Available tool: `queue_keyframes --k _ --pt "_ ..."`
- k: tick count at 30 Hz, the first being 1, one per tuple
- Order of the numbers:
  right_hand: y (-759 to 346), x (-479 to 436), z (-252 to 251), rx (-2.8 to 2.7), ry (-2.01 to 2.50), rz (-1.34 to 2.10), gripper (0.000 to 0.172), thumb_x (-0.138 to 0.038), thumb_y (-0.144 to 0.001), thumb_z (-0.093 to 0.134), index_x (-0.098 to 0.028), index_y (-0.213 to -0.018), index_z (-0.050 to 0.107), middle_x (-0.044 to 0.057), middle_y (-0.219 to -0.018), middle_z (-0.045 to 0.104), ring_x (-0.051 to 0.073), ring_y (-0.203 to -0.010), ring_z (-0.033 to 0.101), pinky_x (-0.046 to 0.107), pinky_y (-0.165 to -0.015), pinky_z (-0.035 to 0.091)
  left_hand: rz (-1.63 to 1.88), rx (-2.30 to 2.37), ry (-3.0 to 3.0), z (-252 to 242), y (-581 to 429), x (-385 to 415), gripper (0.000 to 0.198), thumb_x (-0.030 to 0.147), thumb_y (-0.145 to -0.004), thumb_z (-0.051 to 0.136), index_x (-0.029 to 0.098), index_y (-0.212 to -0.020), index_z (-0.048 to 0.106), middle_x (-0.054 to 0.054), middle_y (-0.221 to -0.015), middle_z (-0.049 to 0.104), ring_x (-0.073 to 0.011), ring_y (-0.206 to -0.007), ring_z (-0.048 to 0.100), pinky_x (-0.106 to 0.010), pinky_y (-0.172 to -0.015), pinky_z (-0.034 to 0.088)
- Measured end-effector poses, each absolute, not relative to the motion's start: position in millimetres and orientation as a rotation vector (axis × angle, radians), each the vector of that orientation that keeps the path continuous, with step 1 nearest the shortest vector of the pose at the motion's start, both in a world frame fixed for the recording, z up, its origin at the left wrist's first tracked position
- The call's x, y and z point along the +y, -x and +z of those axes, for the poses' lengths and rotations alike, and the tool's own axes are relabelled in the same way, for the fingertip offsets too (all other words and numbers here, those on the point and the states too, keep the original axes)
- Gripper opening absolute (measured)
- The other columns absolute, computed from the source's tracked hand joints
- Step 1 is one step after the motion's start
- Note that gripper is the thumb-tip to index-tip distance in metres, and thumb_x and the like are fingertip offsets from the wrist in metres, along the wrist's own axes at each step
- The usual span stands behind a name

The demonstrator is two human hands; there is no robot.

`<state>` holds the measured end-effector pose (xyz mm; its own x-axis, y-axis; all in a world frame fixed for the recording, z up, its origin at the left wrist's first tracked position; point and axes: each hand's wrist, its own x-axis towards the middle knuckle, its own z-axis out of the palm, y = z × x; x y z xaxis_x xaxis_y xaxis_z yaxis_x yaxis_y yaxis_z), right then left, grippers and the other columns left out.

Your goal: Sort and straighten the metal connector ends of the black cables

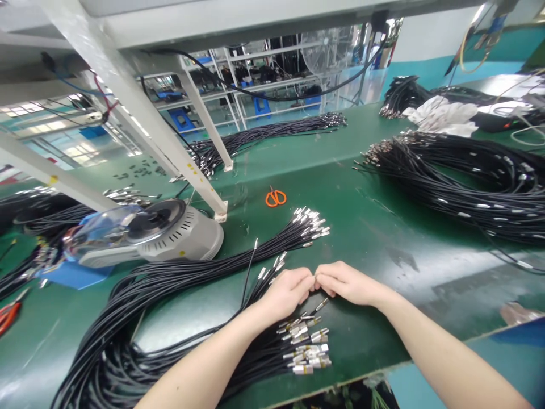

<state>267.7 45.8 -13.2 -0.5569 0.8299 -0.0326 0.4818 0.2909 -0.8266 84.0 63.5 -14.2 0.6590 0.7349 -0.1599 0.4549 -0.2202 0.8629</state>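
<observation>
My left hand (288, 291) and my right hand (347, 284) meet above the green table, fingers closed in a pinch and fingertips almost touching. Whatever lies between the fingertips is too small and covered to make out. Beneath my left hand and forearm runs a bundle of black cables (251, 363), with silvery connector ends (307, 353) fanned out just below my hands. Behind the left hand, several loose cables with metal tips (272, 270) poke up. Farther back, another part of the black cables (221, 257) ends in white-silver tips (310, 222).
Orange-handled scissors (276, 197) lie behind the cable tips. A grey machine with a round top (183, 233) stands left, by a white metal post (187, 165). Red-handled pliers (11, 315) rest at far left. A large coil of black cables (468, 182) lies right.
</observation>
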Motion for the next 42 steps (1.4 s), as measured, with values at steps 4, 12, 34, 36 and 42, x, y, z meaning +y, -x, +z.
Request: queue_keyframes --k 4,12,34,36,42 --pt "-272 43 -13 -1.995 1.245 1.245 0.019 -0.028 -0.084 0.044 -0.015 -0.081 0.057 -0.002 -0.060 0.054 0.010 -0.056 0.048 0.020 -0.055 0.038 0.426 0.870 -1.772 6 -73 71 0.028 0.036 -0.087 0.035 0.016 -0.078 0.052 0.006 -0.053 0.040 -0.0068 -0.048 0.036 -0.018 -0.048 0.030" --pt "-249 26 -4 -2.491 1.254 0.857 0.010 -0.022 -0.070 0.062 -0.019 -0.079 0.060 -0.001 -0.070 0.055 0.015 -0.071 0.051 0.026 -0.072 0.038 0.506 0.995 -1.918 6 -69 80 0.026 0.027 -0.087 0.033 0.015 -0.084 0.055 0.004 -0.057 0.044 -0.0096 -0.055 0.043 -0.021 -0.056 0.037" --pt "-240 36 -17 -2.301 1.236 0.961 0.021 -0.023 -0.091 0.036 -0.018 -0.077 0.051 0.001 -0.074 0.057 0.013 -0.068 0.051 0.023 -0.063 0.038 0.157 1.079 -2.598 -8 -57 42 0.026 0.023 -0.091 0.029 0.017 -0.079 0.051 -0.003 -0.076 0.056 -0.0173 -0.075 0.049 -0.029 -0.066 0.041" --pt "-242 39 -18 -2.280 1.239 0.970 0.021 -0.023 -0.091 0.036 -0.018 -0.078 0.052 0.001 -0.074 0.057 0.013 -0.068 0.051 0.023 -0.062 0.038 0.225 1.099 -2.528 -10 -57 45 0.026 0.024 -0.091 0.030 0.017 -0.078 0.051 -0.002 -0.075 0.056 -0.0160 -0.074 0.049 -0.027 -0.067 0.040" --pt "-262 37 -15 -2.359 1.264 0.981 0.011 -0.016 -0.082 0.047 -0.020 -0.090 0.054 0.001 -0.085 0.056 0.013 -0.074 0.052 0.024 -0.069 0.040 0.728 1.383 -2.436 -12 -44 76 0.023 0.024 -0.090 0.036 0.017 -0.078 0.054 -0.003 -0.078 0.054 -0.0157 -0.077 0.046 -0.028 -0.073 0.039"
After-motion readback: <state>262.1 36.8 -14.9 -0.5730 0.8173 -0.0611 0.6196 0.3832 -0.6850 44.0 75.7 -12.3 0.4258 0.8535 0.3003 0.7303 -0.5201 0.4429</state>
